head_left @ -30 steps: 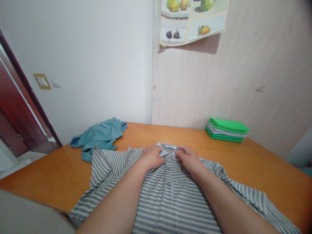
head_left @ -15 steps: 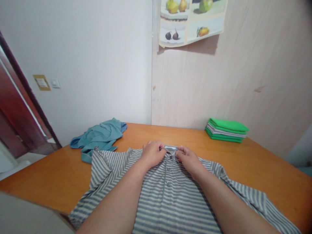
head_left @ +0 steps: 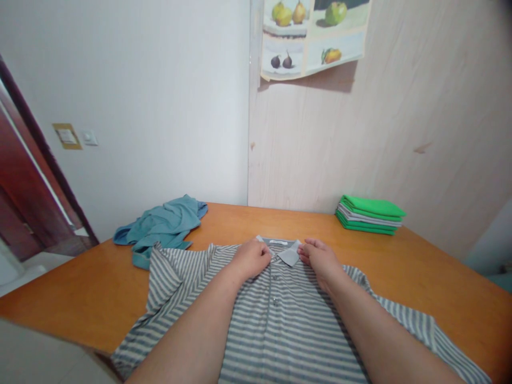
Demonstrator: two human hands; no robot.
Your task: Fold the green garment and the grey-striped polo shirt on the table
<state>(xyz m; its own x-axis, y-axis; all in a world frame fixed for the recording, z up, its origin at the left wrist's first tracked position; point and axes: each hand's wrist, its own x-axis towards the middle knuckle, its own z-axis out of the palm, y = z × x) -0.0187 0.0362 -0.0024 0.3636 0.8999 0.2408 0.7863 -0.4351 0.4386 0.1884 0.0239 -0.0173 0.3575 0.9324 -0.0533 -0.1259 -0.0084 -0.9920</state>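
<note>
A grey-and-cream striped polo shirt (head_left: 280,330) lies spread front up on the table, its sleeves out to both sides. The plain grey collar (head_left: 289,255) is at the far end, with a white label inside the neck and buttons down the placket. My left hand (head_left: 252,258) is closed on the collar's left side, its fingertips partly hidden by the hand. At the outer edge of the right collar flap, my right hand (head_left: 322,261) pinches the fabric between thumb and forefinger, the other fingers looser. The right flap lies folded down and shows fully.
A crumpled teal garment (head_left: 164,224) lies at the back left of the wooden table (head_left: 400,266), close to the shirt's sleeve. Folded green and grey cloths (head_left: 370,215) are stacked at the back right. A wall stands behind, with a fruit poster (head_left: 314,40) on it.
My right hand has shifted slightly right, and the right collar flap now shows, folded down. My left hand has moved a little down and closed more, uncovering the left collar edge.
</note>
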